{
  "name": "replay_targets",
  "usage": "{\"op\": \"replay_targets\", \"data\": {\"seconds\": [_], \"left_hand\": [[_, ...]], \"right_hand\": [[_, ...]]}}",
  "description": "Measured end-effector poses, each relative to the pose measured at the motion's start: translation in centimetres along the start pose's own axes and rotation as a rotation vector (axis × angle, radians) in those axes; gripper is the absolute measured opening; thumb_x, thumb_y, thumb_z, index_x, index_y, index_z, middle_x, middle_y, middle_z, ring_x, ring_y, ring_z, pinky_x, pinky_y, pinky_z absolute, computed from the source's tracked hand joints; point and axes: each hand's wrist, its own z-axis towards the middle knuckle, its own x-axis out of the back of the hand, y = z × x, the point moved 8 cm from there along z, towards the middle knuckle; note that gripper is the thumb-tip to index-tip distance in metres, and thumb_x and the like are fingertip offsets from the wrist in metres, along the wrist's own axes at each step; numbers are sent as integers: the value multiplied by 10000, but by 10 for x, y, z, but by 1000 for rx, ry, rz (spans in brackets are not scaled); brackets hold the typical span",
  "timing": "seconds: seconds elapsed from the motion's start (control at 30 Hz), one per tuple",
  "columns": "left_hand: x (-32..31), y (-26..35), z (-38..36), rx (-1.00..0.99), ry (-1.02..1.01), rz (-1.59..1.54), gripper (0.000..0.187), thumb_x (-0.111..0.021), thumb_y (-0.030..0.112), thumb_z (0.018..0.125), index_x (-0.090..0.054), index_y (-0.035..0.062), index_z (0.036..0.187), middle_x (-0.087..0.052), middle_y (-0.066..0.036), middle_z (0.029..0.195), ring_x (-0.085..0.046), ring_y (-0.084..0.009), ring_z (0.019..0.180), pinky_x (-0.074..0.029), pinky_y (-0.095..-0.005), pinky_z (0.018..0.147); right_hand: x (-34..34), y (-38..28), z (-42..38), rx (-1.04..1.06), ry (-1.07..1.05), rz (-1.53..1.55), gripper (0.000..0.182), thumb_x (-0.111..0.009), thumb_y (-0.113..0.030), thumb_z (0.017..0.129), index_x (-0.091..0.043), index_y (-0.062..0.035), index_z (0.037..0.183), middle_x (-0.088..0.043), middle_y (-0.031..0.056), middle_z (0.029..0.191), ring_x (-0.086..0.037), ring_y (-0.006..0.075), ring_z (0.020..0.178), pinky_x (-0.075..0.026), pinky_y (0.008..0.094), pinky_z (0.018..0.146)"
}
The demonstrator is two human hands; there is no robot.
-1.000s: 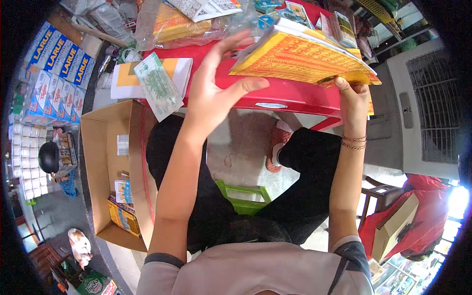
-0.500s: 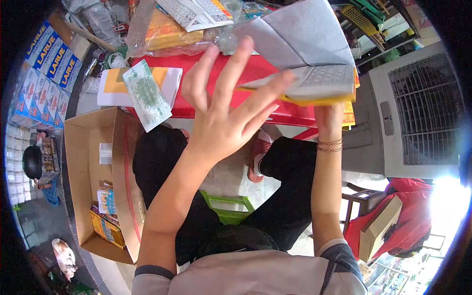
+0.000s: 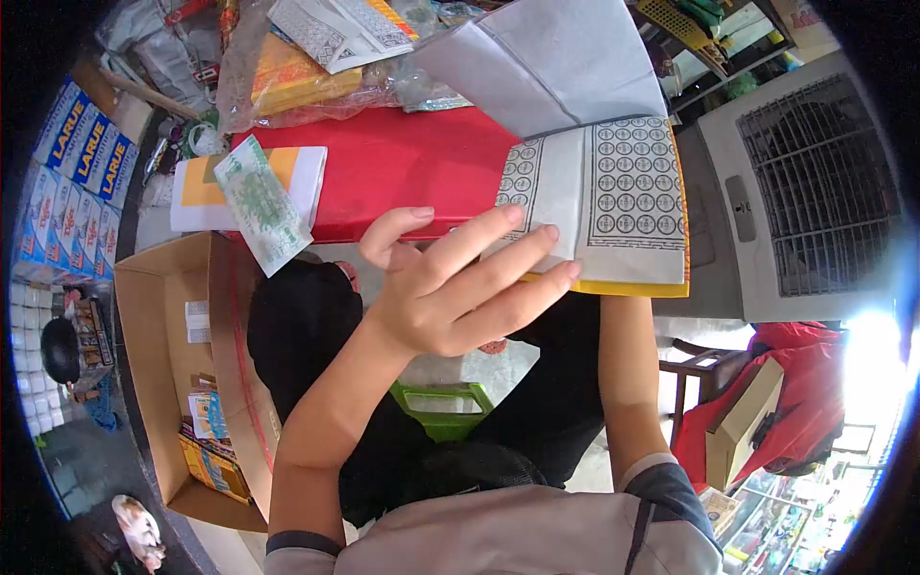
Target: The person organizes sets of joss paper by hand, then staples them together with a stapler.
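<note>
Fingers of my left hand [image 3: 450, 287] are spread wide and lie flat across the near edge of the paper stack [image 3: 613, 211], pressing its top sheet down, I judge, so the pages do not spring back; my right hand is hidden under the stack, only its forearm [image 3: 628, 374] showing below, so I cannot tell whether it grips or merely props the bundle from beneath; the stack sits half on the red table [image 3: 402, 163] and half out over its near edge, tilted toward me, which is probably why it needs support from below; its top sheet is white, printed with rows of small circles, a yellow edge showing along the bottom, and a grey sheet [image 3: 546, 57] is folded up and away behind it; on the table to my left lies a white and yellow packet [image 3: 196, 177] with a green printed note [image 3: 257, 203] across it, and a clear bag of yellow paper [image 3: 297, 72] farther back; on the floor at my left an open cardboard box [image 3: 163, 364] holds a few small packs; a green stool [image 3: 441, 407] shows between my knees; a white fan unit [image 3: 815, 182] stands at my right.
</note>
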Motion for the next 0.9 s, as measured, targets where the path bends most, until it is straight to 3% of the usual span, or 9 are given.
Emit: {"op": "replay_targets", "data": {"seconds": [0.07,0.17,0.23,0.37,0.43,0.47,0.77,0.9], "left_hand": [[3,-4,2,-1,-7,-8,184,-630,387,828,-654,320,998,-667,130,1023,-513,-125,1011,-273,-347,923],[5,-21,2,110,-54,-128,266,-599,377,862,-659,258,1092,-636,40,1067,-537,-159,1028,-265,-410,942],[14,-47,1,286,128,-358,354,-554,353,894,-630,162,1182,-545,-85,1201,-447,-227,1107,-288,-386,942],[18,-72,3,429,120,-250,397,-533,312,904,-590,106,1239,-433,-149,1285,-350,-255,1161,-307,-371,933],[15,-80,-4,444,112,-107,418,-570,298,890,-575,102,1259,-405,-137,1309,-296,-245,1185,-307,-372,928],[14,-81,-5,478,191,-157,408,-610,247,870,-579,106,1251,-438,-121,1281,-329,-238,1164,-280,-362,943],[17,-79,-3,442,170,-105,364,-641,204,848,-611,96,1194,-526,-92,1192,-389,-228,1129,-229,-359,965],[14,-82,-2,437,138,-157,424,-640,204,849,-554,76,1244,-517,-91,1205,-393,-214,1132,-275,-345,952]], "right_hand": [[1,-1,1,5,0,-2,222,-651,-44,837,-581,12,1040,-649,72,993,-620,139,849,-495,287,783],[1,-1,1,1,0,-3,211,-651,-44,837,-584,14,1029,-651,71,985,-620,135,840,-496,283,775],[1,2,-1,-13,3,-1,204,-651,-45,837,-586,14,1021,-652,70,980,-620,133,833,-497,280,769],[0,7,-3,-45,9,8,190,-650,-45,837,-591,16,1007,-653,68,970,-620,128,821,-498,275,758],[-5,16,1,-75,-1,5,183,-650,-46,837,-593,17,999,-654,68,965,-620,125,815,-498,272,753],[-8,16,-1,-86,-6,6,180,-650,-46,836,-594,17,996,-655,67,962,-620,124,812,-498,271,750],[-7,24,-3,-137,11,-21,150,-649,-47,836,-604,20,962,-659,64,939,-620,113,784,-501,258,725],[10,29,6,-148,45,-93,138,-648,-48,836,-608,22,947,-660,62,929,-620,108,772,-502,253,715]]}}
